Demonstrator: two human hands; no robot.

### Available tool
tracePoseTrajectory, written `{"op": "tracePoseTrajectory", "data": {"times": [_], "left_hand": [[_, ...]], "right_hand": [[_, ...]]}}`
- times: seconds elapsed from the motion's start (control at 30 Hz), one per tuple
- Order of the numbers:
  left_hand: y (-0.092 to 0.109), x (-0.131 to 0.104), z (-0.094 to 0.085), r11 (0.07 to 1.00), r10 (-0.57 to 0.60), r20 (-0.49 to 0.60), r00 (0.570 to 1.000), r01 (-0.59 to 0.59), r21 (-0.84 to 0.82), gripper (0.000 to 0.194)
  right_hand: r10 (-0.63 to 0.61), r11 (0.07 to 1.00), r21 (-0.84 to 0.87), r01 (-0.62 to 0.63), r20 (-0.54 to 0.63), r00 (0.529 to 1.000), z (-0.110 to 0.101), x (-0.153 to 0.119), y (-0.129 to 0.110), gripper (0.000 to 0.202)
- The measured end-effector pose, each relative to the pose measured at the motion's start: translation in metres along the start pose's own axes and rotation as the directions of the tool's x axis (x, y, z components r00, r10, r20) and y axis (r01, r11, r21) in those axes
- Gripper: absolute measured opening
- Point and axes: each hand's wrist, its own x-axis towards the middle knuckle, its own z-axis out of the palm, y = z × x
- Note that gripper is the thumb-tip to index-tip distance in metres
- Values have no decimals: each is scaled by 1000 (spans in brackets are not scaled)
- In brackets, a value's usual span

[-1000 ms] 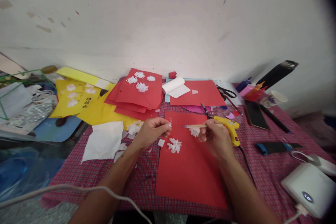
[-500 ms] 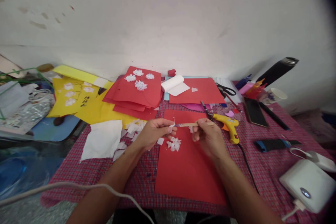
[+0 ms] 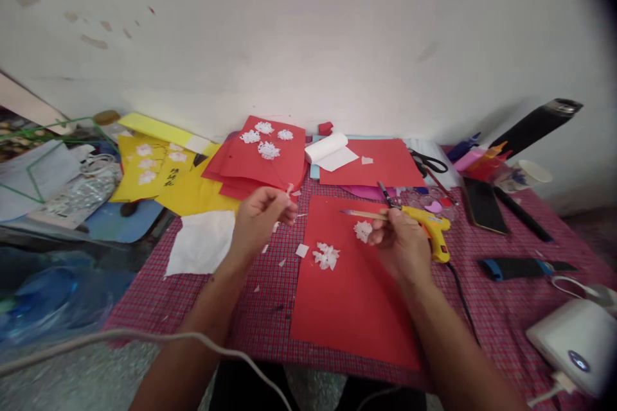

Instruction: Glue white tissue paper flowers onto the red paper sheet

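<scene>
Left hand [image 3: 264,221]: fingers pinch a twisted paper scrap [image 3: 290,190], apparently keeping it gathered. Right hand [image 3: 402,241]: fingers grip a purple-tipped stick [image 3: 364,214] well back, presumably leaving its tip free.

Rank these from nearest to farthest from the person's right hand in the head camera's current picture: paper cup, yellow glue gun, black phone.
From the right hand:
1. Yellow glue gun: just to its right, partly behind the hand.
2. Black phone: farther right, lying on the cloth.
3. Paper cup: beyond the phone, toward the back right.
</scene>
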Motion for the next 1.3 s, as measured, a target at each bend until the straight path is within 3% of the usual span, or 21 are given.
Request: {"op": "tracePoseTrajectory", "data": {"times": [0.07, 0.17, 0.4, 0.57, 0.67, 0.77, 0.87, 0.97, 1.13, 1.3], "left_hand": [[13, -12, -19, 994, 25, -29, 999, -22, 105, 20], [22, -42, -47, 956, -40, 72, 997, 17, 291, 24], [9, -103, -89, 836, -183, 68, 981, 118, 536, 34], [-2, -120, -108, 609, -146, 18, 989, 76, 790, 47], [-8, -125, -121, 434, -156, 67, 985, 7, 901, 39], [-11, -127, -127, 326, -153, 143, 978, -86, 941, 22], [-11, -123, -118, 287, -56, 156, 986, -134, 949, 33], [-13, -108, -90, 327, 22, 224, 974, -219, 919, 27], [-25, -74, -31, 375, -13, 422, 907, -387, 843, 20], [-40, -52, -5, 364, -38, 520, 853, -473, 803, 19]], "right_hand": [[8, 1000, 11, -8, 1, 1000, -2, 2, -3, 19], [34, 999, 2, -34, 37, 999, 0, -1, -4, 18], [66, 997, -31, -63, 101, 993, 1, -4, 0, 20], [62, 997, -43, -58, 105, 993, 0, -1, 3, 19], [58, 997, -48, -53, 111, 992, -1, 0, 5, 19], [60, 997, -49, -55, 116, 991, -1, 0, 5, 19], [58, 998, -42, -54, 125, 990, -1, 0, 5, 17], [59, 998, -38, -54, 148, 987, -2, -2, 2, 13], [75, 997, -48, -67, 194, 978, -3, -4, 1, 14], [90, 995, -65, -78, 199, 976, -4, -3, 3, 13]]}}
